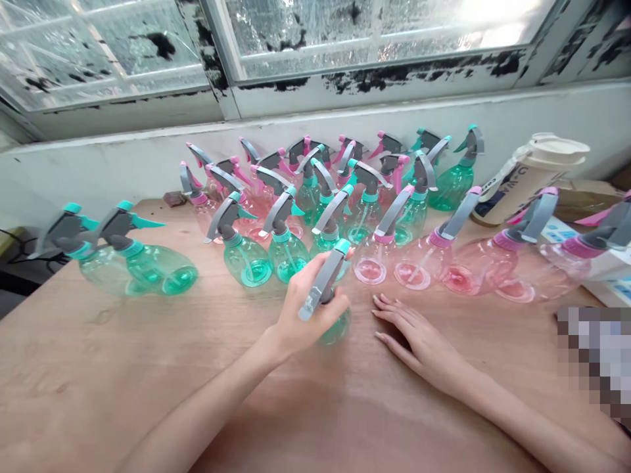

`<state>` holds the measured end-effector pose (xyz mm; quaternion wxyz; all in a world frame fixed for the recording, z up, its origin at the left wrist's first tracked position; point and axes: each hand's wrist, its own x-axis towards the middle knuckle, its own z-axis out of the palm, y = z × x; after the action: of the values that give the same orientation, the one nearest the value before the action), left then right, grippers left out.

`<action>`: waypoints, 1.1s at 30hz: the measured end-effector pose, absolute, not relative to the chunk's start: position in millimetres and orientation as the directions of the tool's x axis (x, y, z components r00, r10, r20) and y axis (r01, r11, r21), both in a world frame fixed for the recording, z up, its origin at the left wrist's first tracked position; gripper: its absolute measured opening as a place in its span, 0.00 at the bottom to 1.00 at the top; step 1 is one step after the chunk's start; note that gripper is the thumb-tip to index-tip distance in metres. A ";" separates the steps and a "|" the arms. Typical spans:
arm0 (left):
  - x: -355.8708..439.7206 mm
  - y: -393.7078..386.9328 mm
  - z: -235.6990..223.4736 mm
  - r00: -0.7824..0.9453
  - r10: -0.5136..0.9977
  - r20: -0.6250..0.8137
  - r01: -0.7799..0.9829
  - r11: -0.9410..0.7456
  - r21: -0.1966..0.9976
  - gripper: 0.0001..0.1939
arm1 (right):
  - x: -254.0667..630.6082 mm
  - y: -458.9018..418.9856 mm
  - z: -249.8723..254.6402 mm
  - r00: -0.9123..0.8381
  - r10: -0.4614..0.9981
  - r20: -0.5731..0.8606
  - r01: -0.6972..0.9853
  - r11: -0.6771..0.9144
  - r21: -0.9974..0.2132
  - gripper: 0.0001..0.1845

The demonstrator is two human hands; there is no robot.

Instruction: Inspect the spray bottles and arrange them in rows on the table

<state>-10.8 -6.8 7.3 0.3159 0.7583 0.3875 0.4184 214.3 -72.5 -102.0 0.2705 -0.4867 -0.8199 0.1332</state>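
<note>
My left hand (308, 312) is closed around a teal spray bottle (339, 328) with a grey trigger head, holding it upright on the wooden table (98, 368) just in front of the rows of bottles. My right hand (414, 335) lies flat on the table to the right of that bottle, fingers stretched out and holding nothing. Behind both hands stand several teal spray bottles (246, 259) and pink spray bottles (414, 263), all with grey triggers.
Two teal bottles (148, 263) stand apart at the left. A beige lidded container (532, 174) leans at the back right beside a white box (611, 276). A white wall and a window with peeling paint run behind the table.
</note>
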 end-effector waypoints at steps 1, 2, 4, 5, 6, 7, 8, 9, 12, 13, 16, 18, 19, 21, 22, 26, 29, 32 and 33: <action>-10.5 -7.5 7.7 0.363 0.849 0.385 0.324 -0.502 0.802 0.23 | 214.1 -72.4 -101.9 -0.377 0.870 0.317 0.725 0.490 -0.484 0.20; -10.2 -8.0 8.0 0.376 0.846 0.378 0.320 -0.502 0.804 0.24 | 214.0 -72.4 -101.6 -0.373 0.871 0.321 0.724 0.489 -0.487 0.19; -10.0 -8.0 7.7 0.397 0.835 0.380 0.291 -0.508 0.811 0.24 | 214.6 -72.2 -100.8 -0.370 0.871 0.325 0.722 0.489 -0.489 0.19; -10.1 -7.4 7.1 0.409 0.827 0.385 0.271 -0.513 0.814 0.24 | 215.3 -72.2 -100.4 -0.371 0.870 0.325 0.722 0.490 -0.489 0.20; -10.5 -6.5 6.2 0.419 0.820 0.390 0.256 -0.519 0.816 0.23 | 216.3 -72.1 -100.2 -0.374 0.870 0.322 0.722 0.491 -0.488 0.20; -10.9 -5.5 5.1 0.425 0.815 0.394 0.247 -0.523 0.816 0.23 | 217.3 -72.0 -100.0 -0.379 0.869 0.317 0.721 0.492 -0.488 0.20; -11.4 -4.6 3.9 0.426 0.813 0.396 0.244 -0.525 0.815 0.22 | 218.2 -71.8 -99.9 -0.385 0.869 0.310 0.720 0.493 -0.488 0.20; -11.9 -3.7 2.6 0.427 0.813 0.395 0.246 -0.524 0.815 0.22 | 219.1 -71.6 -100.0 -0.390 0.870 0.303 0.720 0.493 -0.489 0.21; -13.0 -2.4 -0.8 0.425 0.811 0.401 0.244 -0.530 0.812 0.21 | 220.2 -71.2 -100.2 -0.394 0.875 0.281 0.725 0.484 -0.489 0.20; -13.1 -2.4 -1.5 0.427 0.809 0.405 0.244 -0.534 0.810 0.20 | 220.2 -71.1 -100.3 -0.393 0.877 0.276 0.727 0.480 -0.491 0.20; -13.1 -3.6 -1.3 0.418 0.807 0.417 0.253 -0.544 0.800 0.18 | 219.7 -71.4 -100.8 -0.388 0.881 0.272 0.724 0.474 -0.501 0.20; -12.7 -4.9 0.8 0.410 0.811 0.418 0.272 -0.546 0.793 0.16 | 219.6 -71.7 -101.7 -0.385 0.882 0.271 0.725 0.471 -0.502 0.21; -12.3 -5.6 2.3 0.408 0.813 0.415 0.283 -0.545 0.789 0.15 | 219.6 -71.7 -102.3 -0.386 0.882 0.271 0.727 0.471 -0.499 0.21; -11.5 -6.7 5.6 0.406 0.820 0.404 0.305 -0.538 0.786 0.15 | 220.0 -71.7 -103.5 -0.391 0.880 0.268 0.732 0.474 -0.489 0.21; -11.0 -7.0 7.2 0.401 0.824 0.400 0.316 -0.534 0.784 0.14 | 220.2 -71.5 -104.0 -0.395 0.879 0.267 0.733 0.477 -0.485 0.21; -9.7 -6.2 11.7 0.392 0.816 0.424 0.358 -0.560 0.747 0.02 | 220.9 -70.9 -104.4 -0.393 0.876 0.279 0.723 0.482 -0.495 0.21; -10.6 -6.1 12.8 0.411 0.792 0.451 0.361 -0.596 0.718 0.03 | 220.9 -70.8 -103.8 -0.392 0.877 0.277 0.718 0.480 -0.504 0.21; -12.2 -8.5 11.2 0.404 0.805 0.435 0.335 -0.572 0.748 0.06 | 221.1 -71.2 -103.4 -0.392 0.882 0.260 0.724 0.471 -0.504 0.21; -12.6 -9.7 10.2 0.400 0.810 0.429 0.323 -0.563 0.761 0.09 | 221.3 -71.4 -103.3 -0.393 0.883 0.257 0.726 0.470 -0.503 0.21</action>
<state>-12.6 -9.7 10.2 0.2964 0.7825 0.3618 0.4111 221.3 -71.4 -103.3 0.2504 -0.4906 -0.8198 0.1568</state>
